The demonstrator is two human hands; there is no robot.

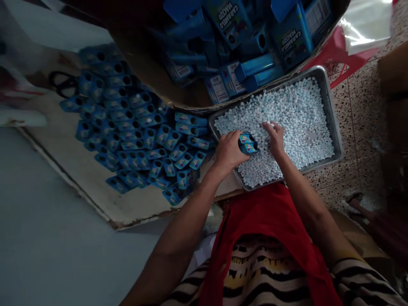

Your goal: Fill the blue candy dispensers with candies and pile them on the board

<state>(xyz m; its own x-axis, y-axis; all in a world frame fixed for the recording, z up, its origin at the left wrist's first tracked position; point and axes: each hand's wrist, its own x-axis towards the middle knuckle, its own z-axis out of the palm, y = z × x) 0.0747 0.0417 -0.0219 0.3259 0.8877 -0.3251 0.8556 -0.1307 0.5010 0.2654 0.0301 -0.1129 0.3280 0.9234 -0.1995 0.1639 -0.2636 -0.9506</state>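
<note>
Speckled floor (366, 127) at frame right, we've got two small blue boxes (249, 147) mid-frame, clasped in our left hand (230, 151) over pale pellets (299, 114) in a metal tray (335, 114), right hand (276, 138) half-curled, can't tell if holding any, more cartons (129, 145) at left.

Black loop handles (65, 84): on the surface (63, 129), left
Red stool (340, 44): right, under clear plastic (366, 29)
Floor (342, 108): speckled tiles
Cardboard box (393, 72): right edge
</note>
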